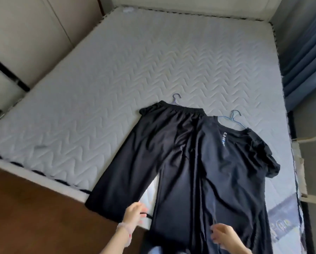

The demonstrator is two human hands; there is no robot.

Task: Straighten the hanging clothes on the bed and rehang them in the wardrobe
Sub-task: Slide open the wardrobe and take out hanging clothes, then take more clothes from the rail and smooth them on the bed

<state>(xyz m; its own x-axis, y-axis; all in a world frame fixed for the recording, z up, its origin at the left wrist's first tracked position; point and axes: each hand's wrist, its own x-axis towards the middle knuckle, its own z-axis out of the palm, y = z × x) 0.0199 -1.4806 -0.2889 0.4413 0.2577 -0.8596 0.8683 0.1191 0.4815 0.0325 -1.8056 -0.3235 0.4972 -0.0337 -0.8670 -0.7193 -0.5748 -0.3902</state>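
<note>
1. Pale quilted mattress (102, 99), stitched in a zigzag pattern, fills most of the room; everything below is placed from the black trousers (153, 153) lying on it.
2. These trousers lie flat with the waistband at the far end. The legs run back toward the person, and the left leg hangs over the mattress edge.
3. A purple hanger (177, 97) shows only its hook, just beyond the waistband.
4. A black T-shirt (236, 171) lies to the right of the trousers and overlaps the right leg. Pale lettering runs down from its collar.
5. A blue hanger (235, 117) sticks out of the shirt's neck, beyond and to the right of the waistband.
6. The left hand (135, 212) is at the near end of the left trouser leg, with its fingers closed in a pinch on the inner edge of the hem. A pale bracelet (123, 227) sits on that wrist.
7. The right hand (224, 235) is to the right of the right trouser leg, on the lower part of the T-shirt. Its fingers are curled down and gather a fold of the cloth, though the hand is blurred.
8. Beige panels (25, 33) stand far to the left of the trousers, a blue curtain (303, 52) hangs far to the right, and a brown wooden floor (25, 208) lies under the overhanging leg.
</note>
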